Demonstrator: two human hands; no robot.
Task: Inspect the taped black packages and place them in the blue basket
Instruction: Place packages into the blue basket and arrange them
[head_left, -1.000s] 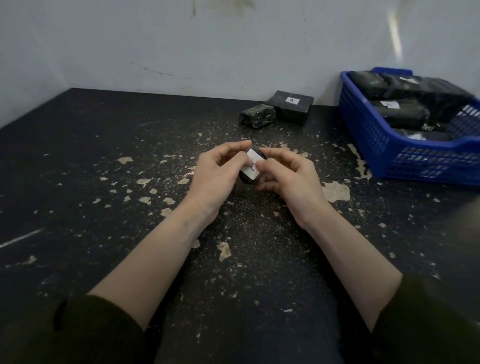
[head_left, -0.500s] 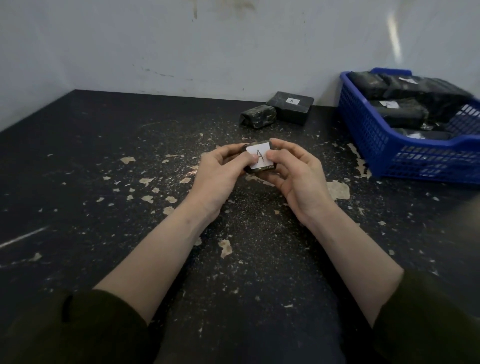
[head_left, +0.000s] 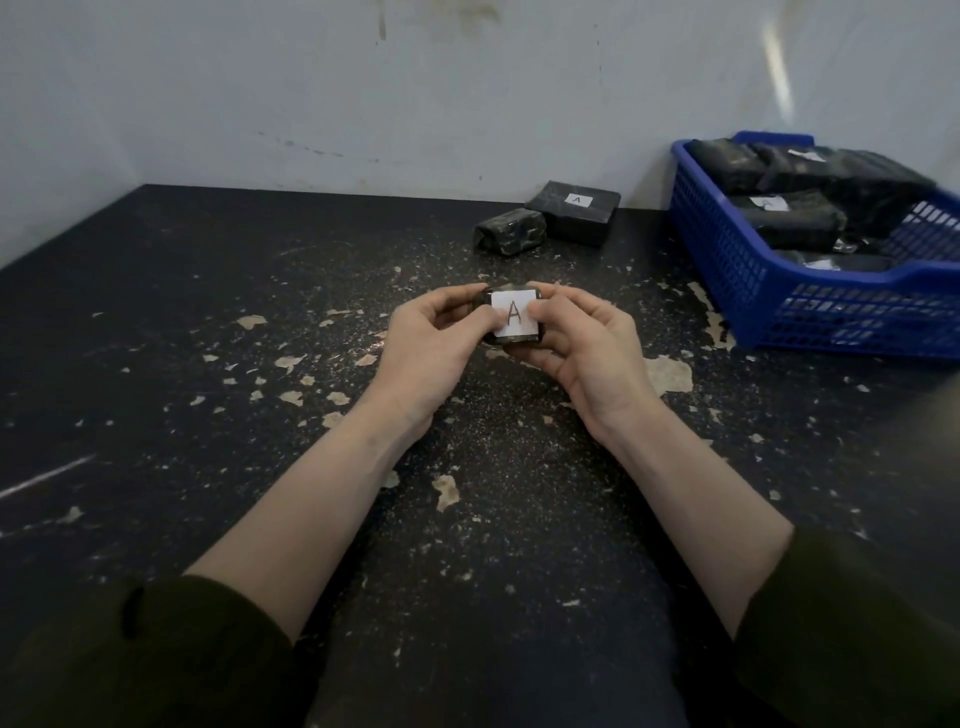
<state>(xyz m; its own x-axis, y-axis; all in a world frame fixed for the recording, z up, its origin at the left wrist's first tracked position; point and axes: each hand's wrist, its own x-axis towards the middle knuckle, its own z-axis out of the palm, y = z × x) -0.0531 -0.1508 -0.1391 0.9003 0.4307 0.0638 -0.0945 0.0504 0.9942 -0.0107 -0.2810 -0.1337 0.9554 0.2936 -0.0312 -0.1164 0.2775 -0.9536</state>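
Handwritten "A" on held package's white label, "A" on far package's label

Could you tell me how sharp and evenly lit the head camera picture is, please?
In the head view, the white label on the held package reads sharply as A; the wall carries a bright streak of glare top right; the blue basket and table edge bow from wide-angle distortion; the sleeves sink into shadow.

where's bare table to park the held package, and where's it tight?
Free: the table's left half, from the left hand out to the wall, holds only paint flakes. So does the near strip between the forearms. Tight: the blue basket is piled with packages, and two black packages sit by the back wall. Both hands grip the labelled package; right hand.
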